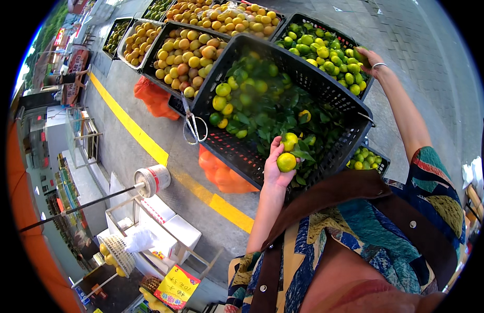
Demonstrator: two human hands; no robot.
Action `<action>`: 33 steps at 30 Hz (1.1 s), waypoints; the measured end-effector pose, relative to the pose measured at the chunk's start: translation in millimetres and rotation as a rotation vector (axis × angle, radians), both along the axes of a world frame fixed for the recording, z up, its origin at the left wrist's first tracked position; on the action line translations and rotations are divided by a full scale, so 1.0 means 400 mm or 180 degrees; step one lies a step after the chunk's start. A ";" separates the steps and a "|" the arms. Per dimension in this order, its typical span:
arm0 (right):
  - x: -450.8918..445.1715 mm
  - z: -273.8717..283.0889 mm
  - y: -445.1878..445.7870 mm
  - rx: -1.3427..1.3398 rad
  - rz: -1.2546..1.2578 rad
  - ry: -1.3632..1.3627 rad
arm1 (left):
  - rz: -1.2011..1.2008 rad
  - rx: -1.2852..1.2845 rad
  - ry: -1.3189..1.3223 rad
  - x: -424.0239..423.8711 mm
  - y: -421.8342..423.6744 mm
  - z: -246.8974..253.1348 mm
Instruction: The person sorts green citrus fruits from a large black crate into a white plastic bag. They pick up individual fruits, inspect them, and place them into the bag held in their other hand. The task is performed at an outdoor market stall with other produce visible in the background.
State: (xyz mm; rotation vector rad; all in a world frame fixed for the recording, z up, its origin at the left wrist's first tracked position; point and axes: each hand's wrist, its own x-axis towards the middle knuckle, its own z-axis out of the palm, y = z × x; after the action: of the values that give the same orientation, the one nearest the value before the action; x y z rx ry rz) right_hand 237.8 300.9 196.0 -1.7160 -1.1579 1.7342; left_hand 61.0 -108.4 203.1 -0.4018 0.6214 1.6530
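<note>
Two yellow-green citrus fruits (286,162) with leaves rest in my left hand (279,168), over the near part of a large black plastic crate (230,156). Leafy green and yellow citrus fill much of this crate. My right hand (369,62) reaches out to the far right and holds a green citrus fruit (359,56) at the edge of another black crate (304,17) full of green citrus. A pair of metal scissors (193,125) hangs over the left rim of the large crate, blades up.
Crates of orange-yellow fruit (187,58) stand beyond and to the left. Orange mesh bags (222,172) lie beneath the large crate. A white bucket (158,180) and white foam boxes (181,234) are at the lower left. A smaller crate of green citrus (365,158) is near my right side.
</note>
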 end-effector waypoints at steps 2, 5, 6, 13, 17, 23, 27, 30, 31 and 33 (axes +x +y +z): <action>0.028 -0.079 0.052 0.0062 -0.0202 -0.0396 | 0.0003 0.0009 0.0092 -0.001 0.001 0.012; 0.047 -0.185 0.111 0.0100 -0.0618 -0.0748 | -0.0009 -0.0049 0.0187 -0.008 0.000 0.031; 0.051 -0.225 0.134 0.0090 -0.0718 -0.0805 | 0.0023 -0.0029 0.0226 -0.012 -0.001 0.033; 0.056 -0.256 0.160 0.0009 0.0454 -0.1263 | 0.0241 0.0070 0.0220 -0.019 0.034 0.034; -0.022 -0.165 0.158 0.1176 0.0916 -0.1016 | 0.0317 0.0257 0.0281 -0.030 0.076 0.025; -0.180 0.178 -0.295 0.1946 0.2282 0.0379 | 0.0665 0.0252 0.0609 -0.037 0.120 0.004; -0.234 0.182 -0.575 0.2019 0.3198 -0.0175 | 0.0812 0.0132 0.0872 -0.013 0.139 0.012; -0.251 0.044 -0.660 0.1636 0.3127 -0.0267 | 0.0657 0.0139 0.1081 0.024 0.137 0.033; -0.259 0.048 -0.676 0.1101 0.2875 0.0031 | 0.0580 0.0070 0.1018 0.034 0.131 0.046; -0.237 0.033 -0.662 -0.0571 0.2489 0.0628 | 0.0377 -0.0276 0.1396 0.054 0.116 0.054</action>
State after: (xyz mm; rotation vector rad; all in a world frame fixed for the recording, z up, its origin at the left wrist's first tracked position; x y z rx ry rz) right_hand 142.9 35.9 209.4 -1.1953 -1.7652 2.4464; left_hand 82.5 -61.9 224.8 -0.1366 1.0130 1.8477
